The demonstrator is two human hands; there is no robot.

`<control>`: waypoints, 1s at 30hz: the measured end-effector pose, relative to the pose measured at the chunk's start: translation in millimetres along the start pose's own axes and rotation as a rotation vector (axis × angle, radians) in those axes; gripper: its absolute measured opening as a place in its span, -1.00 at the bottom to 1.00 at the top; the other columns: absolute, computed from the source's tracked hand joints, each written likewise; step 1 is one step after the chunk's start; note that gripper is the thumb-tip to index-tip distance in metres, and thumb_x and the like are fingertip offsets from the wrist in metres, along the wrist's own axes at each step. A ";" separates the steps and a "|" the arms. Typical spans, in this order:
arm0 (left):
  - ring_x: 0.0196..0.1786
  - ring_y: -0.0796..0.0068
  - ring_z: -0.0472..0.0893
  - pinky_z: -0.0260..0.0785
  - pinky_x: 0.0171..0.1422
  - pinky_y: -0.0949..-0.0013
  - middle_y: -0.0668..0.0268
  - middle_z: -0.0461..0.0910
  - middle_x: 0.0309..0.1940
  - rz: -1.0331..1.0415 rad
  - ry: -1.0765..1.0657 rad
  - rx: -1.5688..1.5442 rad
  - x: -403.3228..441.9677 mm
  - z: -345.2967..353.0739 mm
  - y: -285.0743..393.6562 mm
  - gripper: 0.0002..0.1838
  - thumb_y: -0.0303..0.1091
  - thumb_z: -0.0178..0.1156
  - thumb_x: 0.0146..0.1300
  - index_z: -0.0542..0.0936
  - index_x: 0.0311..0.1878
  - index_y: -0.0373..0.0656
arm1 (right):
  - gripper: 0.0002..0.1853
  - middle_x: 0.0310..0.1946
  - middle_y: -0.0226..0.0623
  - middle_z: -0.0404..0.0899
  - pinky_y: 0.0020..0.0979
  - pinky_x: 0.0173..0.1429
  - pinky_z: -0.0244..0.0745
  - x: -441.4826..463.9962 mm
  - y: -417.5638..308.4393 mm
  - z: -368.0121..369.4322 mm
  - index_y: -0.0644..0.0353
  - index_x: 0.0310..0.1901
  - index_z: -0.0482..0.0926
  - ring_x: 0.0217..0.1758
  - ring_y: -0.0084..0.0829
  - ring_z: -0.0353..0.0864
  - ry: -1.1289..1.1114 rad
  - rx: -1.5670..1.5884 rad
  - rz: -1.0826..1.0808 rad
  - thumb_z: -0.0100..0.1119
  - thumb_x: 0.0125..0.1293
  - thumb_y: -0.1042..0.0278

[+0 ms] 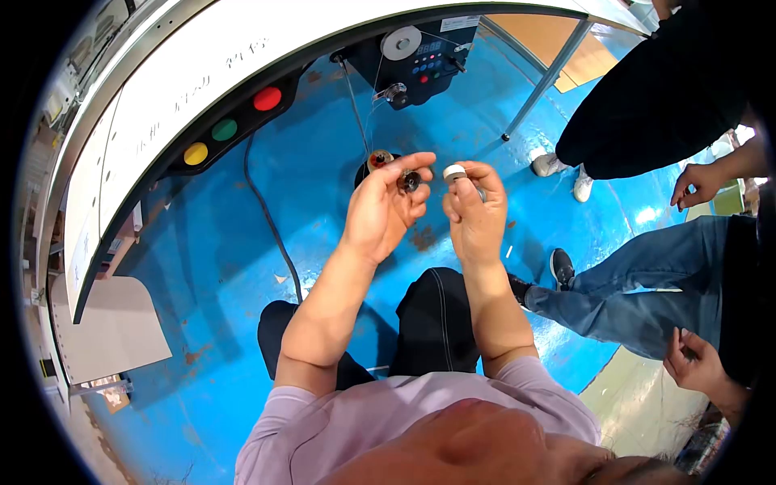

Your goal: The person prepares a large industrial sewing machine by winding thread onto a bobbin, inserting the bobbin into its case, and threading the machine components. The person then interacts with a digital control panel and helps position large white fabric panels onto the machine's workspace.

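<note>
My left hand (383,208) curls its fingers around a small dark round part (410,181) with a shiny face. Between the thumb and fingers of my right hand (478,212) is a small cylindrical piece (454,173) with a white top. The two pieces are close together but apart, in front of my body. Just beyond my left hand, partly covered by it, a reddish-gold spool (379,159) sits on a dark base near the floor. Fine thread or wire seems to run up from it.
A dark machine box (428,61) with a white reel (402,43), buttons and a display hangs under the white tabletop (234,48). Red, green and yellow buttons (225,130) line its edge. A black cable (271,214) crosses the blue floor. Two people stand at right.
</note>
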State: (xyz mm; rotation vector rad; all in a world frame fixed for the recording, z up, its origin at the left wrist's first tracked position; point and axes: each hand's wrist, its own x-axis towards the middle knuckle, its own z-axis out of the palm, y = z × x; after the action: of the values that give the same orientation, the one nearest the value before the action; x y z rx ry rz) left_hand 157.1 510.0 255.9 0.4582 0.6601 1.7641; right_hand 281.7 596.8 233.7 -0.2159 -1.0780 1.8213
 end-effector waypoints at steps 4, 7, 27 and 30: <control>-0.04 0.41 0.56 0.45 -0.02 0.41 0.22 0.53 0.00 0.051 0.094 -0.002 -1.0 8.8 -0.8 -0.56 -0.38 -0.09 0.46 0.41 0.30 -0.43 | -0.79 -0.26 -0.29 0.62 -0.63 -0.50 0.18 -2.8 1.4 -1.6 0.26 -0.01 0.56 -0.55 -0.72 0.31 0.004 -0.024 0.010 0.23 0.41 0.36; 0.13 0.32 0.58 0.45 0.14 0.38 0.18 0.54 0.09 0.141 0.070 0.004 -2.4 17.3 -0.2 -0.58 -0.45 0.04 0.44 0.42 0.30 -0.41 | -0.80 -0.25 -0.30 0.62 -0.63 -0.50 0.17 -6.9 -0.6 2.1 0.26 -0.02 0.57 -0.56 -0.73 0.31 0.019 -0.130 0.000 0.23 0.41 0.36; 0.20 0.49 0.56 0.42 0.25 0.40 0.19 0.56 0.25 0.362 0.041 0.292 -12.4 8.8 -21.3 -0.60 -0.35 0.08 0.49 0.47 0.33 -0.26 | -0.84 -0.18 -0.41 0.64 -0.63 -0.31 0.29 -18.1 -0.6 16.5 0.24 -0.11 0.68 -0.37 -0.74 0.40 0.106 -0.545 -0.074 0.35 0.28 0.47; 0.16 0.49 0.58 0.43 0.26 0.39 0.19 0.59 0.20 0.354 0.036 0.312 -13.8 8.0 -21.0 -0.60 -0.33 0.11 0.48 0.49 0.31 -0.27 | -0.83 -0.20 -0.43 0.62 -0.64 -0.35 0.28 -21.2 -2.3 16.2 0.23 -0.11 0.65 -0.40 -0.75 0.39 0.118 -0.524 -0.059 0.34 0.27 0.51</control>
State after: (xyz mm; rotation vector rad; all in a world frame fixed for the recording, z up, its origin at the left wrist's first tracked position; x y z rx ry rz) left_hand 181.4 502.6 248.9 0.7972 0.9298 2.0105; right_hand 284.9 570.6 238.7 -0.5867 -1.4434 1.4249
